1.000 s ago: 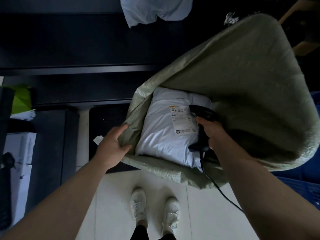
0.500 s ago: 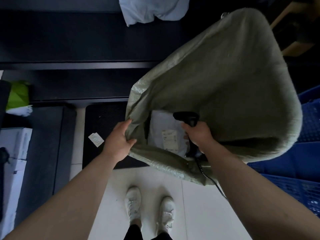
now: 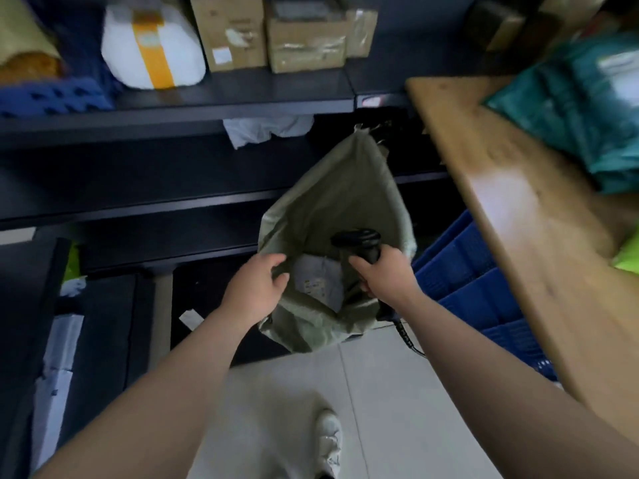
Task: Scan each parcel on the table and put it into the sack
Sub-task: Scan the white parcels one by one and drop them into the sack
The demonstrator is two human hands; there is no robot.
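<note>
A grey-green woven sack (image 3: 340,198) stands open on the floor in front of me. My left hand (image 3: 257,288) grips its near left rim. Inside lies a white parcel (image 3: 320,281) with a label facing up. My right hand (image 3: 383,271) is closed around the handle of a black barcode scanner (image 3: 359,242), held over the sack's mouth, its cable trailing down to the right. On the wooden table (image 3: 539,243) at right lie teal parcels (image 3: 584,102) and a green one (image 3: 629,254) at the frame's edge.
Dark shelving (image 3: 173,108) runs along the back, holding cardboard boxes (image 3: 276,32) and a white bundle with yellow tape (image 3: 152,46). Blue plastic crates (image 3: 480,292) sit under the table. My white shoe (image 3: 328,440) stands on the pale tiled floor.
The view has tilted up, bringing the shelves and table into sight. The sack now appears smaller and more upright, with the parcel sunk deeper in it. Both hands keep their holds.
</note>
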